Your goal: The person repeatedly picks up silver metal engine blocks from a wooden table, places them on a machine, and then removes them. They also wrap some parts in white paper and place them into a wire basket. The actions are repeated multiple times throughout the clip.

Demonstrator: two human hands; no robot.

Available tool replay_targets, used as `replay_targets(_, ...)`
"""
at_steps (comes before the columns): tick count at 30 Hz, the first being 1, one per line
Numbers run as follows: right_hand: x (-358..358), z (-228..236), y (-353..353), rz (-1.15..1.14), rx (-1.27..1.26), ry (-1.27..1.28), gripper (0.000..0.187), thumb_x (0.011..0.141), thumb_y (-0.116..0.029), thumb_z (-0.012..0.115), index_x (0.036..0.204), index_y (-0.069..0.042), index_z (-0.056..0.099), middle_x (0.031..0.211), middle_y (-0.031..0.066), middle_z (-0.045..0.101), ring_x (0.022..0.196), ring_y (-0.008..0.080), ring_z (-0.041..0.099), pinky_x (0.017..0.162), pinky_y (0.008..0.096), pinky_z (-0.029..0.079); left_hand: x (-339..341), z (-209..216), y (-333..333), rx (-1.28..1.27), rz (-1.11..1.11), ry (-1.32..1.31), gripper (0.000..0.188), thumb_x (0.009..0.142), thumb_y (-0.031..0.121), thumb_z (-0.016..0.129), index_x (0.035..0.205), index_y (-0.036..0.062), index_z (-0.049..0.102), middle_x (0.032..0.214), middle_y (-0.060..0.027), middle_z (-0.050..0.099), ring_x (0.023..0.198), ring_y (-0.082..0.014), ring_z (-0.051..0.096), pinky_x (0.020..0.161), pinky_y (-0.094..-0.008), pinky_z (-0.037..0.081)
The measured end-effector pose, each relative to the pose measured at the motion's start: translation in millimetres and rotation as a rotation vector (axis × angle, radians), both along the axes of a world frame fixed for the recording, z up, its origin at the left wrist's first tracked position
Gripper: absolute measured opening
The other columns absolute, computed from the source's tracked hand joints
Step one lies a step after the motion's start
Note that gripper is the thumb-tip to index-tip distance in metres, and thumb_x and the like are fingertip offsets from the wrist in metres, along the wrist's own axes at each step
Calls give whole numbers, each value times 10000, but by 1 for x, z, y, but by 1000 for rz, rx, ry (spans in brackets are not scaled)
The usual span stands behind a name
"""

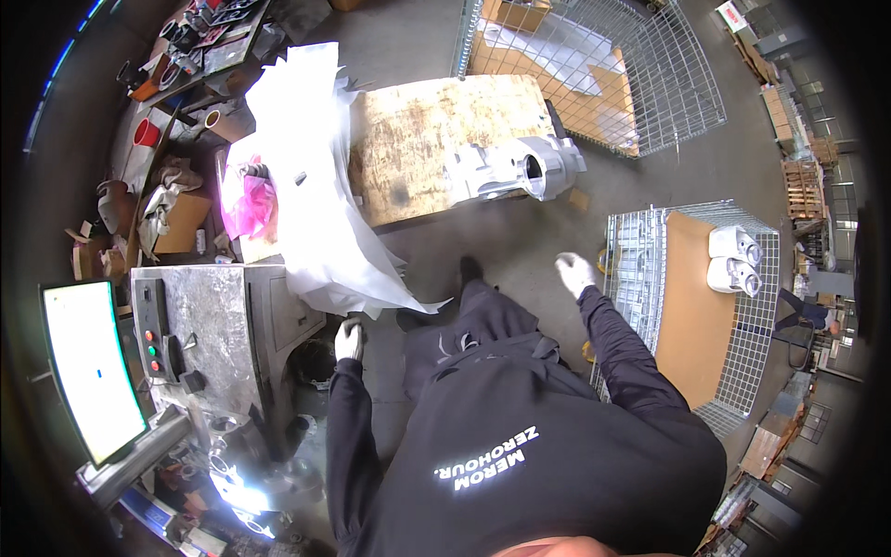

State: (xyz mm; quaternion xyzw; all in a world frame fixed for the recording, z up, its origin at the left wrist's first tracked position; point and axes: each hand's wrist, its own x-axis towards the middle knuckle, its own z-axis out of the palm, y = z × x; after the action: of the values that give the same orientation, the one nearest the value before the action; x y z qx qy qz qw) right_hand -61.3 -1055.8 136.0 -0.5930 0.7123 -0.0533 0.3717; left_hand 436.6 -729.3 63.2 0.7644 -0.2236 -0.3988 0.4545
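Observation:
My left hand (pixel 349 341), in a white glove, hangs low beside the grey metal cabinet (pixel 264 311), just below the lower edge of the white sheets (pixel 311 186). Its fingers are loosely bent, and I see nothing held in them. Out to the right, my right hand (pixel 575 274), gloved the same way, is held away from my body with its fingers loosely apart and nothing in it. It is nearest to the wire cage (pixel 664 306). A silver cast metal part (pixel 515 169) lies on the worn wooden tabletop (pixel 418 130) ahead, out of reach of both hands.
Two white-silver castings (pixel 733 262) sit on cardboard in the right cage. Another wire cage (pixel 668 84) with cardboard stands far right. At left are a bright monitor (pixel 93 371), a button panel (pixel 153 339), pink plastic (pixel 248 204) and a cluttered bench (pixel 218 56). Another person appears far right.

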Motion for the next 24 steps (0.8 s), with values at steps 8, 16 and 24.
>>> replay_targets(8,-22,-21,-194,-328,-167,-250,687,1002,-578,370,1313,4,562,1266,177,632,1152,301,612,998,360,452,-52,12,-187,31,152,451,259,985,161,556,1179,-8,589,1047,-124,639,875,-189,637,809,-338,576)
replay_targets(16,24,-20,-301,-80,166,-341,683,965,-584,475,1195,43,617,1146,178,656,1017,281,591,891,377,436,-154,-35,-360,257,141,255,415,965,256,608,1275,-5,518,1142,-155,614,1032,-231,609,876,-334,509)
replay_targets(24,45,-6,-312,-321,651,-589,545,986,-440,565,1257,32,595,1171,81,650,1012,137,604,908,280,463,-153,-106,-497,339,250,173,650,917,342,638,1412,-22,425,1226,-209,621,1098,-270,608,939,-354,462)
